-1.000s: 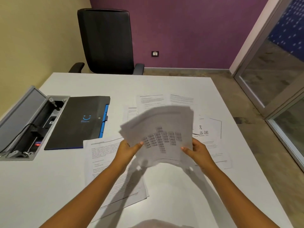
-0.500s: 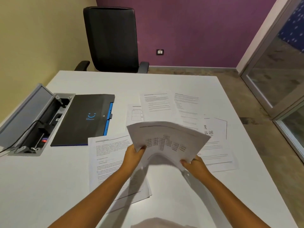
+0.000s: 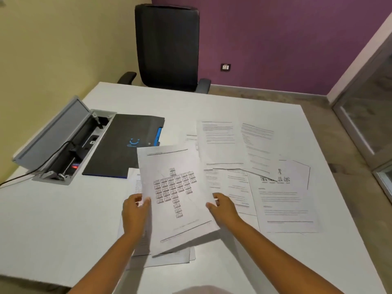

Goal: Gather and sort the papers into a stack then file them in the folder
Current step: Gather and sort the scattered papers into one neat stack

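A white surface [image 3: 63, 219] is filling most of the frame, with a black chair [image 3: 167, 47] standing at its far edge against a purple wall. At the centre, the left hand [image 3: 135, 211] is pinching the left edge of a held sheaf of papers [image 3: 176, 194], thumb on top, while the right hand [image 3: 222, 206] is gripping its right edge; the top page is showing a block chart. The sheaf is hovering over more sheets lying at lower centre. Loose papers [image 3: 254, 162] are lying overlapped at centre right, and the black folder [image 3: 125, 147] is lying shut at centre left beside an open cable box [image 3: 63, 145]. The person is probably gathering. To do it well, both hands should be keeping the sheaf level and firmly pinched, then laying it square onto the next sheets so the edges are lining up before the lift. Thin pages are likely to slide or fan apart.
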`<action>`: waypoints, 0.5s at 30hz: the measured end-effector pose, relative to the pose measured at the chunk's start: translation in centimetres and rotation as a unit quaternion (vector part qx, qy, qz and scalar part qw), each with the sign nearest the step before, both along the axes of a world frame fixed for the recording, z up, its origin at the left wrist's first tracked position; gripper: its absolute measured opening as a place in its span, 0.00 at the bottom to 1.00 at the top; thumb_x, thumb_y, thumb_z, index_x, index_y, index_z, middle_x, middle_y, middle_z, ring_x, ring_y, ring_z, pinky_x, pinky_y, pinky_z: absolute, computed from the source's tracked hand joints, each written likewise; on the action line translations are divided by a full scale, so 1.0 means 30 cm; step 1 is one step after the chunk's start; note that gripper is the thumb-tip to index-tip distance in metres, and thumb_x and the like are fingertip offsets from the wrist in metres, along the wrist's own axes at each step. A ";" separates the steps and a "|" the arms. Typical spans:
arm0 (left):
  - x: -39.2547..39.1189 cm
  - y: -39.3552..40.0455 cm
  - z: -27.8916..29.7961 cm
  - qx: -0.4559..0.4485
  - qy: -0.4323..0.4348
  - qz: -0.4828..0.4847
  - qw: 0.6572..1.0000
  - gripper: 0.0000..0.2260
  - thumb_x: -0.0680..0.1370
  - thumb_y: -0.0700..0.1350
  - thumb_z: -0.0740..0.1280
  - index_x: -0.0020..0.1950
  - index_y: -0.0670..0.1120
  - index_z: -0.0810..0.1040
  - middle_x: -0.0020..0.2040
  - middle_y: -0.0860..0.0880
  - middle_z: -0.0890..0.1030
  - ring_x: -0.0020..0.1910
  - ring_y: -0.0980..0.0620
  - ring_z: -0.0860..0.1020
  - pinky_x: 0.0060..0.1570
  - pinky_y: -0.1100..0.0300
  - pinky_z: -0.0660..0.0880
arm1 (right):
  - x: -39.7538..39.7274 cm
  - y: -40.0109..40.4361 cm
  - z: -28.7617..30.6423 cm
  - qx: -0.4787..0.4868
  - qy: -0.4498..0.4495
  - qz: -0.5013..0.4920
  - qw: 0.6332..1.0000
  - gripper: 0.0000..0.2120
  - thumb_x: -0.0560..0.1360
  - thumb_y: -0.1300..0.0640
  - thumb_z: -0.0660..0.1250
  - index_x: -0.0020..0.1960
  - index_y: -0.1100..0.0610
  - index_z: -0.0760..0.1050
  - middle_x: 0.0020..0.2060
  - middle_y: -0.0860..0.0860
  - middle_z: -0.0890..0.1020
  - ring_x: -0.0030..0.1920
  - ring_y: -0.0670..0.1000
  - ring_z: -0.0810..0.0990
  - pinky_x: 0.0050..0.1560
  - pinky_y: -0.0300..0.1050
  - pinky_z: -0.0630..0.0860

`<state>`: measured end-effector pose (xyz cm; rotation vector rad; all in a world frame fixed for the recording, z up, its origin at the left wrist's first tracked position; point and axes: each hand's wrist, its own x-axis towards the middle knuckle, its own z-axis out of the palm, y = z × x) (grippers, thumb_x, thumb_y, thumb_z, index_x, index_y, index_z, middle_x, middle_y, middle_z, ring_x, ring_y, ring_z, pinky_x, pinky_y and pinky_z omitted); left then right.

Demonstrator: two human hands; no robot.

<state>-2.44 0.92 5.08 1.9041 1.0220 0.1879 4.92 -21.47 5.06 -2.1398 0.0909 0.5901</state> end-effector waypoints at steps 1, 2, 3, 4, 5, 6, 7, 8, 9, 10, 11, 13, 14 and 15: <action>-0.023 0.029 -0.025 0.019 0.043 0.024 0.999 0.17 0.76 0.45 0.66 0.60 0.37 0.73 0.60 0.36 0.76 0.57 0.38 0.74 0.55 0.46 0.72 | -0.018 0.017 -0.026 -0.015 0.021 0.007 1.000 0.17 0.75 0.57 0.66 0.63 0.59 0.72 0.60 0.54 0.78 0.58 0.52 0.76 0.52 0.37 0.68; -0.046 0.057 -0.051 0.028 0.094 0.050 0.994 0.18 0.75 0.45 0.66 0.61 0.36 0.73 0.60 0.34 0.76 0.59 0.36 0.73 0.57 0.44 0.70 | -0.038 0.027 -0.050 -0.030 0.037 0.015 0.999 0.18 0.75 0.57 0.66 0.63 0.60 0.72 0.60 0.54 0.78 0.58 0.53 0.76 0.51 0.36 0.68; -0.070 0.080 -0.073 0.022 0.140 0.075 0.987 0.18 0.75 0.45 0.66 0.60 0.35 0.73 0.59 0.33 0.76 0.59 0.34 0.73 0.58 0.44 0.70 | -0.057 0.033 -0.070 -0.044 0.050 0.022 0.998 0.18 0.75 0.56 0.66 0.63 0.60 0.72 0.60 0.54 0.78 0.59 0.53 0.76 0.51 0.36 0.67; -0.091 0.098 -0.088 0.009 0.177 0.092 0.980 0.17 0.75 0.44 0.65 0.58 0.34 0.75 0.57 0.32 0.77 0.57 0.33 0.73 0.57 0.44 0.70 | -0.073 0.036 -0.087 -0.056 0.062 0.027 0.996 0.18 0.75 0.56 0.66 0.62 0.60 0.72 0.60 0.54 0.78 0.59 0.53 0.76 0.50 0.35 0.67; -0.106 0.110 -0.097 -0.008 0.192 0.098 0.976 0.14 0.75 0.44 0.64 0.54 0.34 0.77 0.53 0.33 0.79 0.52 0.34 0.75 0.54 0.45 0.71 | -0.087 0.037 -0.101 -0.067 0.071 0.031 0.995 0.17 0.74 0.57 0.66 0.62 0.60 0.72 0.60 0.54 0.78 0.58 0.53 0.77 0.50 0.35 0.67; -0.116 0.114 -0.097 -0.027 0.187 0.090 0.978 0.13 0.74 0.43 0.63 0.48 0.34 0.79 0.46 0.35 0.79 0.46 0.36 0.76 0.50 0.47 0.73 | -0.098 0.037 -0.111 -0.075 0.078 0.037 0.993 0.17 0.74 0.57 0.65 0.62 0.60 0.72 0.60 0.54 0.78 0.58 0.53 0.77 0.49 0.36 0.68; -0.117 0.116 -0.100 -0.040 0.168 0.077 0.982 0.12 0.73 0.44 0.63 0.43 0.34 0.79 0.39 0.38 0.78 0.40 0.40 0.75 0.46 0.49 0.73 | -0.107 0.036 -0.117 -0.080 0.085 0.042 0.992 0.17 0.74 0.57 0.65 0.62 0.60 0.71 0.59 0.54 0.78 0.57 0.53 0.77 0.48 0.36 0.68; -0.115 0.111 -0.095 -0.052 0.150 0.053 0.986 0.11 0.73 0.44 0.62 0.37 0.38 0.77 0.34 0.41 0.74 0.35 0.44 0.71 0.41 0.51 0.72 | -0.115 0.036 -0.122 -0.082 0.091 0.042 0.992 0.17 0.74 0.57 0.65 0.62 0.59 0.71 0.59 0.54 0.78 0.57 0.53 0.77 0.48 0.36 0.68; -0.109 0.109 -0.100 -0.062 0.132 0.037 0.989 0.16 0.75 0.43 0.62 0.35 0.32 0.75 0.30 0.44 0.69 0.32 0.47 0.67 0.37 0.53 0.69 | -0.118 0.036 -0.123 -0.080 0.096 0.041 0.991 0.17 0.74 0.57 0.65 0.62 0.59 0.71 0.59 0.54 0.78 0.57 0.53 0.77 0.48 0.37 0.68; -0.104 0.105 -0.100 -0.072 0.124 0.017 0.990 0.17 0.77 0.42 0.62 0.30 0.42 0.62 0.28 0.46 0.65 0.30 0.49 0.63 0.34 0.55 0.63 | -0.118 0.034 -0.121 -0.078 0.099 0.040 0.991 0.17 0.74 0.56 0.65 0.62 0.59 0.71 0.59 0.53 0.78 0.57 0.52 0.77 0.48 0.36 0.68; -0.103 0.103 -0.104 -0.081 0.114 0.010 0.990 0.18 0.77 0.42 0.62 0.27 0.46 0.64 0.26 0.48 0.62 0.28 0.50 0.60 0.33 0.57 0.58 | -0.116 0.031 -0.120 -0.080 0.104 0.043 0.990 0.17 0.74 0.56 0.65 0.62 0.59 0.72 0.59 0.53 0.79 0.57 0.53 0.78 0.48 0.36 0.68; -0.097 0.106 -0.112 -0.116 0.109 0.016 0.987 0.18 0.77 0.44 0.63 0.28 0.45 0.65 0.26 0.48 0.63 0.28 0.50 0.61 0.32 0.58 0.57 | -0.104 0.019 -0.117 -0.070 0.122 0.043 0.989 0.17 0.74 0.56 0.66 0.61 0.60 0.74 0.58 0.54 0.80 0.55 0.53 0.79 0.47 0.36 0.70; -0.098 0.102 -0.110 -0.142 0.115 0.021 0.983 0.16 0.76 0.45 0.64 0.30 0.43 0.69 0.27 0.46 0.68 0.28 0.49 0.65 0.32 0.59 0.60 | -0.100 0.009 -0.119 -0.053 0.140 0.035 0.988 0.17 0.74 0.57 0.66 0.61 0.61 0.74 0.58 0.55 0.80 0.53 0.52 0.79 0.44 0.35 0.72; -0.099 0.091 -0.107 -0.160 0.121 0.018 0.980 0.15 0.76 0.46 0.66 0.30 0.41 0.71 0.29 0.45 0.71 0.29 0.48 0.68 0.32 0.59 0.64 | -0.098 0.000 -0.117 -0.034 0.159 0.026 0.986 0.17 0.74 0.59 0.67 0.62 0.61 0.74 0.58 0.56 0.80 0.50 0.51 0.78 0.40 0.32 0.73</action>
